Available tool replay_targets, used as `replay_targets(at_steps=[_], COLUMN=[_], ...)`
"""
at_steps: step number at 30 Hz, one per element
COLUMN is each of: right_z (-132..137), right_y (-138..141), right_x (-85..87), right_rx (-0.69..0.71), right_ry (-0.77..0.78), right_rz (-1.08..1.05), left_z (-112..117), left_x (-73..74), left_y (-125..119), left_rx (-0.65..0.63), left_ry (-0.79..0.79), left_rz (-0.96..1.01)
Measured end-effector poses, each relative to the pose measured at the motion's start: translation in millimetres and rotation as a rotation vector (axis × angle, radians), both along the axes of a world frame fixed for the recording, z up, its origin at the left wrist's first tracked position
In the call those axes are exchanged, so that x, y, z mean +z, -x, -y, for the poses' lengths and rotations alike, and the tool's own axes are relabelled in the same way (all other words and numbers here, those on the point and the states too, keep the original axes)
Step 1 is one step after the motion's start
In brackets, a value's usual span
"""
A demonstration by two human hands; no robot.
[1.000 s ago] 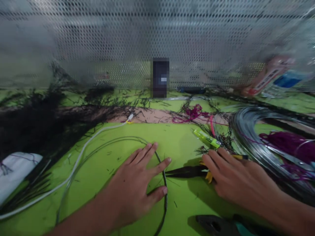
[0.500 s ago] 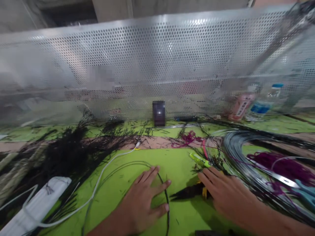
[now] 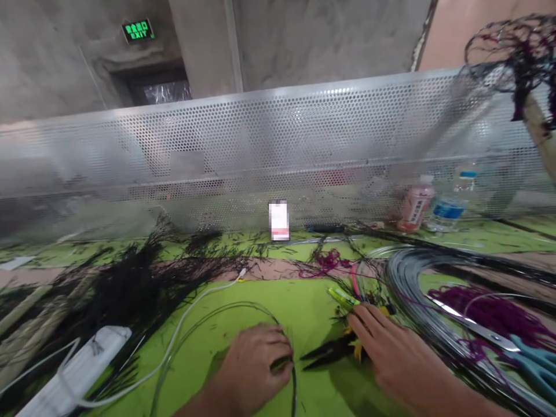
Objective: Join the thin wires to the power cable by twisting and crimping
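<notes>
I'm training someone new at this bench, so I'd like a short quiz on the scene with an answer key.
1. Which hand holds the black-nosed yellow-handled pliers, and are their tips apart or together?
2. True or false: in the picture, the clear blue-capped plastic bottle stands right of the pink white-capped plastic bottle.
3. The silver-bladed scissors have handles coloured: A red, B blue, C yellow.

Key:
1. The right hand; apart.
2. True.
3. B.

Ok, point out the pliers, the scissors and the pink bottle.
Pliers [image 3: 333,350], head view: on the dark nose.
Scissors [image 3: 499,338], head view: on the metal, near the handles.
Pink bottle [image 3: 416,208], head view: on the label.
</notes>
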State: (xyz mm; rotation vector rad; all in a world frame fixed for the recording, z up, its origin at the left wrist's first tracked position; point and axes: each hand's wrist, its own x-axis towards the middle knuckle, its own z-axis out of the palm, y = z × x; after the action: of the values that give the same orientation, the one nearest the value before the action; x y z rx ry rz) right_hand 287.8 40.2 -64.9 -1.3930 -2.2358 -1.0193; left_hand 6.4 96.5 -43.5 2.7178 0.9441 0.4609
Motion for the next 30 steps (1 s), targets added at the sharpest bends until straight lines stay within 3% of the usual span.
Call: replay_targets(at_steps=[5,9,14,18,21,26,30], right_z=[-0.8,0.4,4.7,4.7,2.2,0.2,1.8], right_y=[-2.7,-0.3,-1.6,2.1,7.0,9.0,3.5], right_x=[-4.8,-7.7,4.5,10.5,10.6,11.5,11.2], right_rx=[-0.084,-0.107,-0.062,-0.067,-0.074,-0.026,-0.027], right_ry=[0.142,0.146,0.175,0.202,0.21,0.233,0.286], right_rz=[0.035,0.015,0.004,-0.004,0.027,0.085,0.113], left_z=[1.7,1.9,-3.8,-8.1,-7.3,-4.5,-4.9], left_x=[0.8,3.9,12.9,12.0,6.5,-0.4,-3.1], left_y=[-6.7,-7.2,3.2,11.8,13.7,15.3,16.1], left_rx=[-0.012,0.011,0.04,0.041,0.02,-0.117,-0.122], left_ry=[0.005,0.053,0.169,0.25,0.216,0.1,0.093], left_rz=[0.006,-0.008,-0.04,-0.063,-0.135,-0.174,-0.174])
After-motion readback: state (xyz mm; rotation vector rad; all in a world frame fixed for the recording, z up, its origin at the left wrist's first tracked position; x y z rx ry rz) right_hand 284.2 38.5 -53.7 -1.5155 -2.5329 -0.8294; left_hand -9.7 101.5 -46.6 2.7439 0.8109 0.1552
